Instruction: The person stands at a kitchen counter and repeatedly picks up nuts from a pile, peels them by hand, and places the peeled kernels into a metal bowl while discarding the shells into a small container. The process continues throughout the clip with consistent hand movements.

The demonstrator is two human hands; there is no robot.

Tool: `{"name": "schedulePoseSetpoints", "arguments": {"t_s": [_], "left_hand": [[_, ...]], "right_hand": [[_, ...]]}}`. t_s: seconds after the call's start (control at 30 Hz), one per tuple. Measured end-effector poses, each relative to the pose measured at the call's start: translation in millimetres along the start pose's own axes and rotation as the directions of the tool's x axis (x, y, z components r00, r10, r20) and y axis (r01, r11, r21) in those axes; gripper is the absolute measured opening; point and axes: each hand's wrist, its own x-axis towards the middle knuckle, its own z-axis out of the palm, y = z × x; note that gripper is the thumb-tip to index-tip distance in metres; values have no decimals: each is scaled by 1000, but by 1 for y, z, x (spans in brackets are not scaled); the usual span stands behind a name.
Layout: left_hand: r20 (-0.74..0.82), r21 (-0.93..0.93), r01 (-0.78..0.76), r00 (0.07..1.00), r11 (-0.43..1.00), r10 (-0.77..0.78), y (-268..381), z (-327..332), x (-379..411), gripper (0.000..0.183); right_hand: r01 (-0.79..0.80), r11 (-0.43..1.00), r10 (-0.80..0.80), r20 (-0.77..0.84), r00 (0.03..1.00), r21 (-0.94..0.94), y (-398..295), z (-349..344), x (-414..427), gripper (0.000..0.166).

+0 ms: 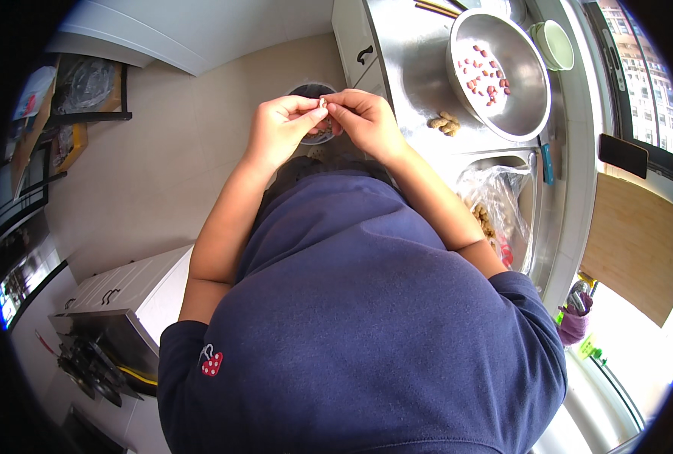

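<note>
Between the fingertips of both hands is a small peanut in its shell, mostly covered by the fingers. My left hand pinches it from the left with thumb and forefinger. My right hand grips it from the other side. Below the hands, a bin on the floor holds bits of shell. To the right, a large steel bowl stands on the counter with several red-skinned peanut kernels in it. A few unshelled peanuts lie on the steel counter near the bowl.
A sink beside my right arm holds a clear plastic bag with unshelled peanuts. Pale green bowls stand behind the steel bowl. A wooden board is at the window side. A white cabinet borders the floor ahead.
</note>
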Motion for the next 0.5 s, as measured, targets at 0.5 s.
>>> {"name": "schedulePoseSetpoints", "arguments": {"t_s": [0.5], "left_hand": [[-127, -376, -66, 992, 924, 18, -19, 17, -1, 17]], "right_hand": [[-69, 985, 106, -234, 966, 159, 2, 13, 4, 15]]}}
